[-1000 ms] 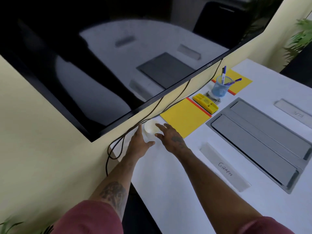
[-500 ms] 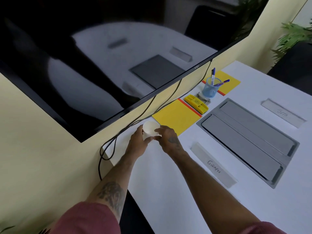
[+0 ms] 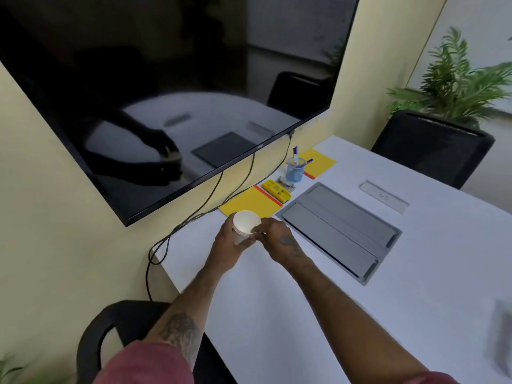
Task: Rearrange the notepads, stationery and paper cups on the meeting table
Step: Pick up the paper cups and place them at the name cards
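A stack of white paper cups (image 3: 245, 224) is lifted above the white meeting table (image 3: 304, 314), near its far left corner. My left hand (image 3: 231, 245) grips the stack's side from the left. My right hand (image 3: 277, 238) pinches the rim of the cups from the right. Just behind them lies a yellow notepad (image 3: 250, 202) with an orange edge. A second yellow notepad (image 3: 318, 162) lies farther back, under a blue pen cup (image 3: 295, 171) holding purple pens. A yellow stationery block (image 3: 275, 191) sits between the two pads.
A large dark wall screen (image 3: 166, 92) hangs over the table's left edge, its cables (image 3: 194, 217) trailing down. A grey cable hatch (image 3: 340, 228) sits mid-table, a name plate (image 3: 383, 199) beyond it. Black chairs (image 3: 432, 145) and a plant (image 3: 457, 79) stand around.
Both hands closed on the cup stack by the wall and lifted it off the table toward me. The view has tilted to the right.
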### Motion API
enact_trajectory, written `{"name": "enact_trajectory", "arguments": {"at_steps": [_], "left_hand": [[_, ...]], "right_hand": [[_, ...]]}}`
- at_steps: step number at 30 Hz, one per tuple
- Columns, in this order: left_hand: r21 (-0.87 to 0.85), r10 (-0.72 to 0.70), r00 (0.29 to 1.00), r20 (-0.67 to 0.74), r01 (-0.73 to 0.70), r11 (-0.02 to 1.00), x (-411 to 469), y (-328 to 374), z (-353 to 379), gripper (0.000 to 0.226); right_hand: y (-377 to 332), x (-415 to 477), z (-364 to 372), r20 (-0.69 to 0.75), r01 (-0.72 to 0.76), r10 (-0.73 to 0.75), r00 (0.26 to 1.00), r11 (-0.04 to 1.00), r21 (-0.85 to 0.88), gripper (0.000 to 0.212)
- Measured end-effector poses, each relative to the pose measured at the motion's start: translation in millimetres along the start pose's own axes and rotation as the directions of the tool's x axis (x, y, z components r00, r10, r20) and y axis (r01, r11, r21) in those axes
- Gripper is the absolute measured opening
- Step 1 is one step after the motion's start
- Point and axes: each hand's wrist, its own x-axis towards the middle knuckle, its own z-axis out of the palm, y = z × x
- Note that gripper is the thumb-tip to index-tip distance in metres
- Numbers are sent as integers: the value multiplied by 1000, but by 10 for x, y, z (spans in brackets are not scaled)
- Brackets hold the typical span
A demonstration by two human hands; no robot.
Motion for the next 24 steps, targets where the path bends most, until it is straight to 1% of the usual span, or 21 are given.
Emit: {"name": "enact_trajectory", "arguments": {"at_steps": [5, 9, 12, 15, 21, 24], "left_hand": [[-38, 21, 1000, -20, -22, 999, -472, 478, 147, 83], [-57, 31, 999, -21, -32, 998, -751, 685, 178, 87], [-36, 35, 999, -10, -35, 999, -934, 773, 168, 87], [1, 79, 997, 2, -79, 997, -1074, 821, 138, 90], [-43, 113, 993, -20, -114, 993, -1294, 811, 19, 88], [-49, 115, 993, -25, -117, 992, -1403, 783, -53, 87]], "right_hand": [[-55, -503, -531, -59, 65, -64, 996, 998, 8, 20], [-104, -783, -790, -85, 57, -51, 995, 995, 76, 18], [-107, -951, -869, -69, 48, -42, 997, 994, 98, 16], [-156, -1063, -907, -45, 26, -21, 999, 993, 113, 16], [-434, -1245, -929, -52, -9, 17, 998, 990, 139, 18], [-563, -1322, -924, -68, 6, 4, 998, 990, 139, 15]]}}
